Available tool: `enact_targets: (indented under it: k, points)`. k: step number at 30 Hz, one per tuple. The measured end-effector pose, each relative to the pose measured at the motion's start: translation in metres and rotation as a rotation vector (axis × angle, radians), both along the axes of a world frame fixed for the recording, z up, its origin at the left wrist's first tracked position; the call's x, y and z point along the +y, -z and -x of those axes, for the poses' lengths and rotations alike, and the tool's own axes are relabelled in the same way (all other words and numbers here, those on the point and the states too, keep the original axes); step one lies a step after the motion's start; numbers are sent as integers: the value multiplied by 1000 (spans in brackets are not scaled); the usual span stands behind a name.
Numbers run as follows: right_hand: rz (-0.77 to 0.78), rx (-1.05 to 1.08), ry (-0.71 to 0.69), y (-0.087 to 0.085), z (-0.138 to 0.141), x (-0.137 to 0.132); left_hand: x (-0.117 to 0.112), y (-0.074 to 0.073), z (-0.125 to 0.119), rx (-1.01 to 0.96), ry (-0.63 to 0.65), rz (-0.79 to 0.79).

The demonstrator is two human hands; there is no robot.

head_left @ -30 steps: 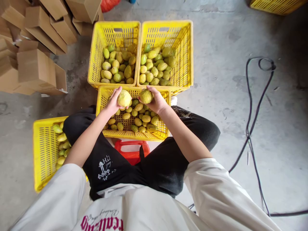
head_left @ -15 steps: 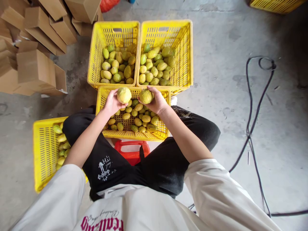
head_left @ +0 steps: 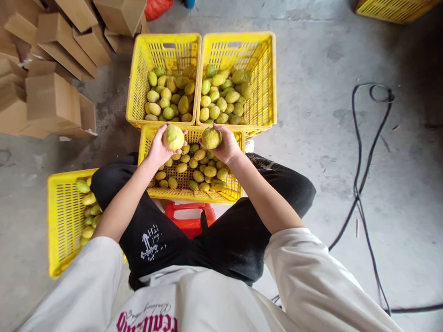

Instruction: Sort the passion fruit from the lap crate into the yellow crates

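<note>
Above the crate [head_left: 238,179] between the knees, a pale fruit [head_left: 173,138] is held in the curled fingers of the left hand [head_left: 158,147], a darker fruit [head_left: 211,138] in those of the right hand [head_left: 227,145], both probably firm, easily bruised, best cupped gently.

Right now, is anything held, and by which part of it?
The left hand holds a paler fruit, the right hand a darker fruit, each around its sides.

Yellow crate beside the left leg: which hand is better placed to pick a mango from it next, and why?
Likely the left hand: it is nearer the yellow crate, on the same side; the right hand would have to reach across. Each holds a mango, so the left needs freeing first.
</note>
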State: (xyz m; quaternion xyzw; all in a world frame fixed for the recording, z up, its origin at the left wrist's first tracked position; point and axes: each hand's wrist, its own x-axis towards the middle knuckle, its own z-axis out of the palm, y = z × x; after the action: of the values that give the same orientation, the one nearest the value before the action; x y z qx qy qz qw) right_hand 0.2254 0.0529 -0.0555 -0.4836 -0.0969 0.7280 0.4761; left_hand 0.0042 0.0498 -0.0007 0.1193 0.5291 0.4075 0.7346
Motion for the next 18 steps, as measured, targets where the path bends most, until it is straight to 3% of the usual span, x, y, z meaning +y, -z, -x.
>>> enact_targets:
  k: [7,12,18]
  points:
    - [52,-15,-74,-8,0,-4,-5,2,2,-54,-2,21]
    - [-5,-37,-7,-3,-2,-4,-7,-2,4,-52,38,4]
    - [-8,-21,31,4,-1,-2,-8,4,1,-17,101,-3]
